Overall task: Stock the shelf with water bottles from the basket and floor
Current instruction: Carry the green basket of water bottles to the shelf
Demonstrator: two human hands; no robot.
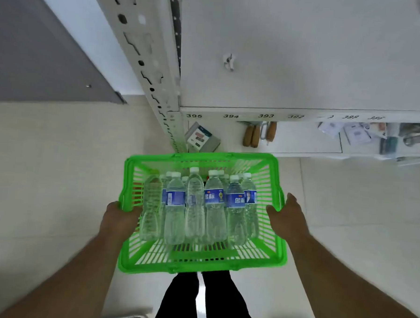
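Green basket (200, 263) gripped at side rims by left hand (118, 217) and right hand (287, 217); water bottles (196, 206) likely toppled if basket tilted.

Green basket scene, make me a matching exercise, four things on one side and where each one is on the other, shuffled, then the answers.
Things:
1. left hand
2. right hand
3. water bottles
4. number label 395

Places:
A. on the front edge of the white shelf
B. standing inside the green basket
C. gripping the basket's right side
D. gripping the basket's left side

Pairs: 1-D, 2-C, 3-B, 4-A
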